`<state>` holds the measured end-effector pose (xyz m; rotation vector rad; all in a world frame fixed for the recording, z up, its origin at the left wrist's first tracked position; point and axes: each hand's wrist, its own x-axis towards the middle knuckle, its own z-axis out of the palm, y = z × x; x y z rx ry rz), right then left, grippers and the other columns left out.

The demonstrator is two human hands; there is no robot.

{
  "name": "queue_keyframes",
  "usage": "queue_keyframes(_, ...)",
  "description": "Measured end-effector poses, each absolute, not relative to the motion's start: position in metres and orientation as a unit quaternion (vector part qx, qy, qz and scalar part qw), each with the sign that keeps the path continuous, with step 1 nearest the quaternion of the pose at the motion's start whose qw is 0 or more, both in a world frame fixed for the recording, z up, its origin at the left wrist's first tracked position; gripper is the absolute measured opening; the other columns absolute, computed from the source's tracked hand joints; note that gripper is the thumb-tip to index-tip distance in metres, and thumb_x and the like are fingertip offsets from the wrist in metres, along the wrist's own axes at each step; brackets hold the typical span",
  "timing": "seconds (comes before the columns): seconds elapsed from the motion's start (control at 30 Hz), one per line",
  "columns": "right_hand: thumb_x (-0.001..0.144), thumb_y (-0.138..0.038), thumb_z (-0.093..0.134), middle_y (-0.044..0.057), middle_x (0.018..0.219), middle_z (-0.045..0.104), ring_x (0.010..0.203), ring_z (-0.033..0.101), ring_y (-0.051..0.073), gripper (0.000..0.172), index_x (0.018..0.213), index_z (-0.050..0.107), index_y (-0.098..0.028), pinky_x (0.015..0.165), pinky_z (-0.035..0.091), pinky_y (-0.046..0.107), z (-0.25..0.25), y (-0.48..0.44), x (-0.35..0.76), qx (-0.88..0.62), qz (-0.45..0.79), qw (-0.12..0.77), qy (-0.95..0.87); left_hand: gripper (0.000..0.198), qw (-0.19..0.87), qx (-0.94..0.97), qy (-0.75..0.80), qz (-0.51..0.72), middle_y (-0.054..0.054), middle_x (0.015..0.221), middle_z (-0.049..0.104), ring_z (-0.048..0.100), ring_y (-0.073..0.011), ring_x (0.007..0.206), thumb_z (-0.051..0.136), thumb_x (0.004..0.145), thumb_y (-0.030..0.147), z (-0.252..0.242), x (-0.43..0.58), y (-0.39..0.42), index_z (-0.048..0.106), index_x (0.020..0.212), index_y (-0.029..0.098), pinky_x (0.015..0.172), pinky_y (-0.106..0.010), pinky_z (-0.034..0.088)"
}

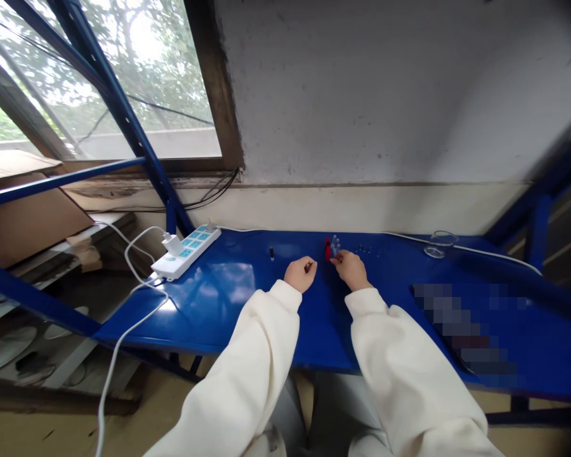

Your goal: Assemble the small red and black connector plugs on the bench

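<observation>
Your white sleeves (261, 336) reach over blue table (326, 336). Your left hand (301, 274) curled, fingers drawn in; cannot tell whether anything sits inside. Your right hand (353, 269) has fingertips at upright clear pieces (335, 244), just beside small red object (328, 249); cannot tell whether clamped or merely touching. Small dark piece (271, 252) beyond left hand, to its left. White power strip (190, 251) farther left, clear round item (434, 252) far right. Pale wall (385, 95) behind.

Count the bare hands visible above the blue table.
2: the left hand, curled, nearer the power strip; the right hand, at the clear pieces beside the red object.
</observation>
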<state>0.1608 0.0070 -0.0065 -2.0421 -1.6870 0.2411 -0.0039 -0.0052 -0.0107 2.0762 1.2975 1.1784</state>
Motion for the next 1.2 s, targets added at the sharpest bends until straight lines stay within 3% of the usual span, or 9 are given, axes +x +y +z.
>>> queue_keyframes(0.17,0.074,-0.021,0.053,0.007,0.082,0.065,0.081,0.060,0.018,0.016,0.088,0.060,-0.018,0.062,0.039,0.023,-0.008,0.007,0.168,-0.752,0.095,0.251,-0.602,0.019,0.201,0.709,0.434,0.519,-0.002,0.075,0.056,0.039,-0.0054,0.047,0.047,0.076,0.028,-0.002,-0.003,-0.011,0.058,0.087,0.017,0.054,-0.020,0.037)
queue_keyframes(0.27,0.074,-0.025,0.054,0.008,0.082,0.065,0.080,0.060,0.019,0.016,0.086,0.061,-0.018,0.061,0.038,0.023,-0.008,0.007,0.168,-0.755,0.089,0.247,-0.600,0.036,0.182,0.654,0.431,0.594,-0.007,0.101,0.053,0.040,-0.0036,0.047,0.049,0.075,0.027,0.004,-0.005,-0.015,0.046,0.110,0.019,0.056,-0.022,0.039)
queue_keyframes(0.37,0.074,-0.033,0.053,0.007,0.079,0.065,0.078,0.060,0.020,0.018,0.080,0.062,-0.018,0.058,0.038,0.024,-0.007,0.006,0.166,-0.767,0.079,0.235,-0.592,0.055,0.186,0.564,0.456,0.662,-0.011,0.112,0.047,0.044,-0.0034,0.051,0.051,0.074,0.025,0.009,-0.007,-0.014,0.029,0.124,0.020,0.061,-0.022,0.041)
queue_keyframes(0.53,0.075,-0.042,0.051,0.007,0.078,0.065,0.076,0.060,0.020,0.025,0.079,0.064,-0.020,0.057,0.038,0.024,-0.007,0.005,0.165,-0.776,0.076,0.230,-0.582,0.074,0.294,0.378,0.518,0.709,-0.011,0.107,0.049,0.052,-0.0034,0.055,0.052,0.072,0.017,0.009,-0.014,-0.001,0.008,0.131,0.021,0.068,-0.023,0.043)
queue_keyframes(0.63,0.075,-0.043,0.051,0.007,0.079,0.065,0.077,0.060,0.019,0.027,0.082,0.065,-0.021,0.058,0.039,0.024,-0.007,0.005,0.164,-0.778,0.076,0.227,-0.581,0.077,0.362,0.312,0.541,0.693,-0.011,0.104,0.051,0.055,-0.0058,0.057,0.051,0.072,0.015,0.005,-0.018,0.007,0.003,0.131,0.021,0.063,-0.024,0.044)
queue_keyframes(0.8,0.075,-0.043,0.051,0.008,0.083,0.065,0.079,0.060,0.020,0.029,0.088,0.065,-0.021,0.060,0.040,0.025,-0.004,0.004,0.163,-0.788,0.080,0.204,-0.575,0.076,0.397,0.259,0.539,0.696,-0.016,0.132,0.027,0.058,-0.0115,0.075,0.057,0.067,0.016,-0.001,-0.022,0.015,0.012,0.128,0.028,0.047,-0.019,0.042)
queue_keyframes(1.03,0.077,-0.037,0.049,0.014,0.083,0.063,0.078,0.060,0.024,0.029,0.088,0.060,-0.013,0.060,0.040,0.028,0.007,-0.009,0.157,-0.792,0.044,0.166,-0.587,0.053,0.430,0.231,0.505,0.711,-0.008,0.100,0.053,0.056,-0.0081,0.086,0.057,0.071,0.013,-0.001,-0.024,0.021,0.026,0.113,0.021,0.072,-0.021,0.046)
queue_keyframes(1.2,0.083,-0.039,0.036,0.013,0.071,0.063,0.069,0.060,0.020,0.036,0.069,0.060,-0.015,0.058,0.038,0.025,0.015,-0.017,0.149,-0.750,0.037,0.215,-0.624,0.042,0.459,0.241,0.430,0.739,-0.005,0.082,0.059,0.060,-0.0101,0.079,0.064,0.066,0.016,0.001,-0.022,0.018,0.036,0.097,0.017,0.074,-0.025,0.046)
